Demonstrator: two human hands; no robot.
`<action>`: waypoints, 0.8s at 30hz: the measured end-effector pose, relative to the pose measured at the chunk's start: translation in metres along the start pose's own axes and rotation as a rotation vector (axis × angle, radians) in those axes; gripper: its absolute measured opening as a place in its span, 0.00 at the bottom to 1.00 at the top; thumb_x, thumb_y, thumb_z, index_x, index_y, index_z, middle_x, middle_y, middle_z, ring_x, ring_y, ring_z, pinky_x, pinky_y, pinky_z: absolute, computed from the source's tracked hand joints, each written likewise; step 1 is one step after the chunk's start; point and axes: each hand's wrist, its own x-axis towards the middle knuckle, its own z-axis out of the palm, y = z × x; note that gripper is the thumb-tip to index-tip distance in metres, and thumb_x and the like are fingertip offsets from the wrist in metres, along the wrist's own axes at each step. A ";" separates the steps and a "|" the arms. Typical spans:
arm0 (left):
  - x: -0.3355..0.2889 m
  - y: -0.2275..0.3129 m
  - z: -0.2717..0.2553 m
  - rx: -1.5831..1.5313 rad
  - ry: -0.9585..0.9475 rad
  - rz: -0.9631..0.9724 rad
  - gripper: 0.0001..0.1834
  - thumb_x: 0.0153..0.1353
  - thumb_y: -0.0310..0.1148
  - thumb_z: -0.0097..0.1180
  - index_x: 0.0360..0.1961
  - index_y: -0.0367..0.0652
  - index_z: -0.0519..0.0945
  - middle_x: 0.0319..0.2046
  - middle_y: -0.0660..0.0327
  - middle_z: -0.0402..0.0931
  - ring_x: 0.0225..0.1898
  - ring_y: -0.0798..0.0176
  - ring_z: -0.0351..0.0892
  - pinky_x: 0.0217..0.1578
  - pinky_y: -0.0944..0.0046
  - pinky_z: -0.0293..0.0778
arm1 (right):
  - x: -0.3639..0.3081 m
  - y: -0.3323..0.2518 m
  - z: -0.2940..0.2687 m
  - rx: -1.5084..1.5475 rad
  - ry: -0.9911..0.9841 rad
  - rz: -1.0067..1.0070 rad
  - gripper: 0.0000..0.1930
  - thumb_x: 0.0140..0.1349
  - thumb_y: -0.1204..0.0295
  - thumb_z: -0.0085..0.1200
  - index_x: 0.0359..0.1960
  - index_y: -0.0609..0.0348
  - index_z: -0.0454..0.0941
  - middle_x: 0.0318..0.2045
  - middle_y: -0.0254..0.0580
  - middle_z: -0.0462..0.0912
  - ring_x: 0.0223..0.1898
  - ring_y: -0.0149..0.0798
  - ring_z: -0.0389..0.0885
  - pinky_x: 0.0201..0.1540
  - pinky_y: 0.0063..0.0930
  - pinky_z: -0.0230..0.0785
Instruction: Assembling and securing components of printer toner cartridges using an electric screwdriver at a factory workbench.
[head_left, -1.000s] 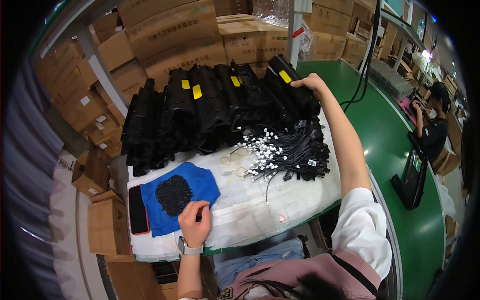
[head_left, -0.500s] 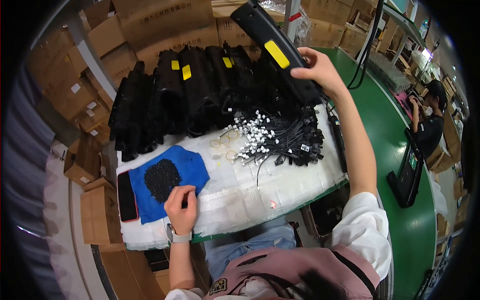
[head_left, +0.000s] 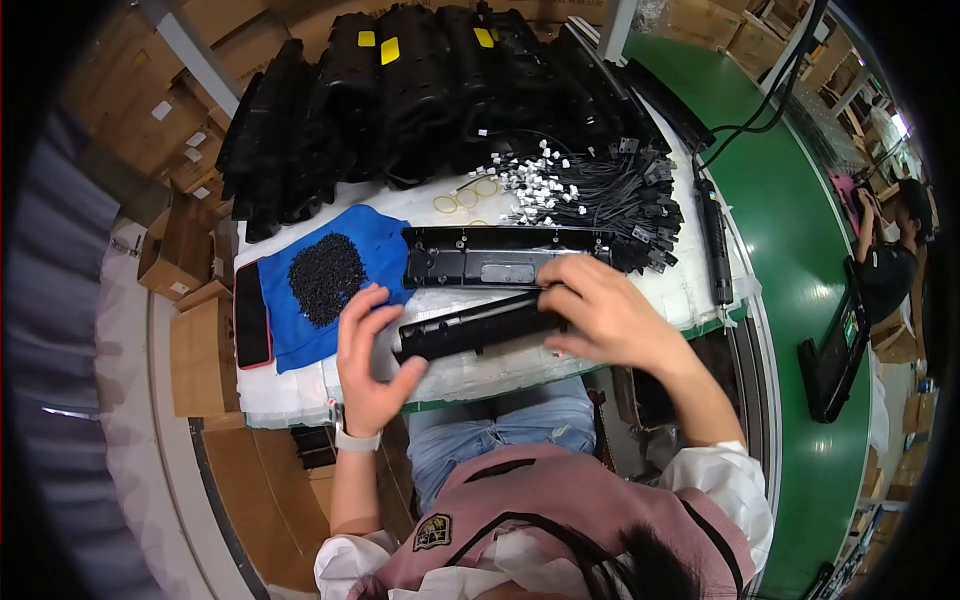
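Two long black plastic housing pieces lie along the front of the white padded table. The wider shell (head_left: 500,262) rests with its hollow, ribbed inside facing up. Nearer to me is the narrower strip-like piece (head_left: 470,328), slightly tilted, its right end under the fingers of my right hand (head_left: 600,315), which are closed on it. My left hand (head_left: 368,358) is at that piece's left end, thumb and fingers spread apart. Beside my left hand, a pile of small black screws (head_left: 327,278) sits on a blue cloth (head_left: 380,240).
Black housings (head_left: 400,110), some with yellow labels, are stacked at the back. Black cables with white connectors (head_left: 545,185) lie before them, near rubber bands (head_left: 445,204). A phone (head_left: 252,320) is at left, a black electric screwdriver (head_left: 712,245) at right. A co-worker (head_left: 895,260) sits beyond the green bench (head_left: 770,270).
My right hand has come down from the raised black housing to the table front, where two pieces now lie. My left hand has left the screw pile and spread its fingers. The view has tilted down.
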 end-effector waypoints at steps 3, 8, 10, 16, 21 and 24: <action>-0.009 0.015 0.005 0.111 -0.109 0.051 0.29 0.41 0.41 0.66 0.45 0.39 0.76 0.55 0.48 0.67 0.61 0.39 0.62 0.60 0.45 0.57 | -0.017 -0.020 0.003 0.009 -0.061 0.008 0.21 0.38 0.68 0.68 0.35 0.61 0.75 0.47 0.48 0.72 0.51 0.50 0.72 0.52 0.44 0.67; -0.003 0.031 0.010 0.313 -0.332 0.121 0.37 0.36 0.47 0.71 0.49 0.43 0.76 0.59 0.47 0.63 0.64 0.37 0.56 0.61 0.36 0.49 | 0.004 0.009 -0.023 0.026 0.191 -0.061 0.13 0.50 0.68 0.63 0.35 0.59 0.77 0.38 0.44 0.78 0.42 0.47 0.78 0.46 0.42 0.70; 0.009 0.039 0.013 0.436 -0.457 0.119 0.42 0.36 0.52 0.71 0.53 0.44 0.73 0.63 0.47 0.58 0.66 0.39 0.53 0.60 0.33 0.47 | 0.027 0.050 -0.039 0.005 0.496 0.100 0.09 0.52 0.74 0.59 0.35 0.61 0.77 0.33 0.44 0.79 0.36 0.48 0.78 0.41 0.37 0.72; 0.025 0.025 0.037 0.346 -0.543 0.007 0.45 0.40 0.56 0.68 0.56 0.39 0.69 0.65 0.46 0.54 0.68 0.42 0.48 0.61 0.35 0.48 | 0.042 0.281 -0.094 -0.830 0.773 0.675 0.13 0.53 0.74 0.50 0.41 0.58 0.77 0.39 0.54 0.79 0.39 0.55 0.79 0.42 0.42 0.71; 0.023 0.027 0.028 0.410 -0.445 -0.005 0.46 0.38 0.56 0.69 0.55 0.39 0.70 0.53 0.53 0.72 0.60 0.51 0.65 0.56 0.46 0.57 | 0.014 0.338 -0.099 -0.627 0.142 1.521 0.24 0.45 0.64 0.60 0.47 0.50 0.78 0.51 0.50 0.76 0.57 0.52 0.71 0.57 0.46 0.62; 0.027 0.027 0.025 0.385 -0.410 0.039 0.44 0.36 0.55 0.70 0.52 0.39 0.72 0.47 0.54 0.75 0.55 0.52 0.69 0.53 0.53 0.61 | 0.008 0.350 -0.109 -0.457 0.105 1.533 0.25 0.41 0.60 0.63 0.46 0.49 0.80 0.50 0.50 0.78 0.54 0.52 0.74 0.54 0.44 0.65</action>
